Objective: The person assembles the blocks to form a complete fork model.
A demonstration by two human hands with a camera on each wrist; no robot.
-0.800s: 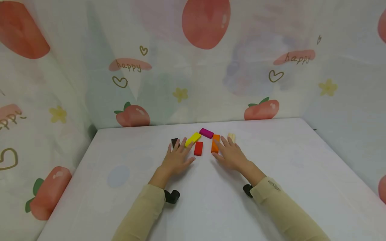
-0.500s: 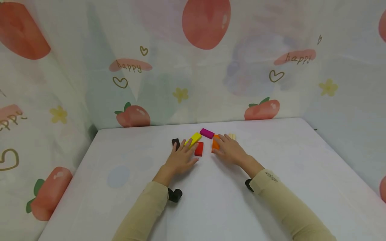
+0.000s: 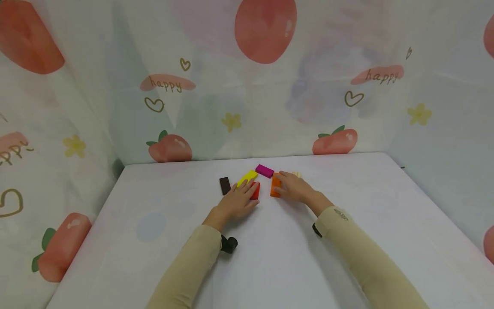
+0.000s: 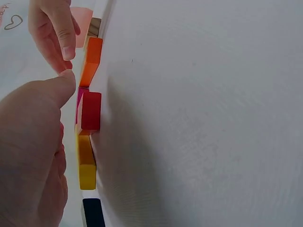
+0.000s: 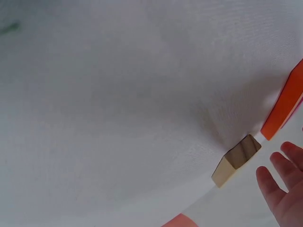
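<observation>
In the head view my left hand (image 3: 233, 203) hovers over the red block (image 3: 256, 192) with fingers stretched out, partly hiding it and the yellow block (image 3: 247, 177). The left wrist view shows a gap between that hand and the red block (image 4: 91, 111). My right hand (image 3: 297, 188) is held at the right side of the orange block (image 3: 275, 185), fingers loosely bent and nothing gripped. Its fingers (image 5: 286, 168) look apart from the orange block (image 5: 286, 104) in the right wrist view. A plain wooden block (image 5: 240, 153) lies beside it, mostly hidden in the head view.
A dark block (image 3: 225, 186) lies left of the yellow one, and a magenta block (image 3: 264, 171) sits at the back. The blocks lie on a white-covered table (image 3: 262, 266). A printed curtain (image 3: 247, 94) hangs behind it.
My left hand has moved right, from beside the dark block to over the red block, uncovering the dark one. The right hand has shifted slightly left, closer to the orange block. The blocks look unmoved.
</observation>
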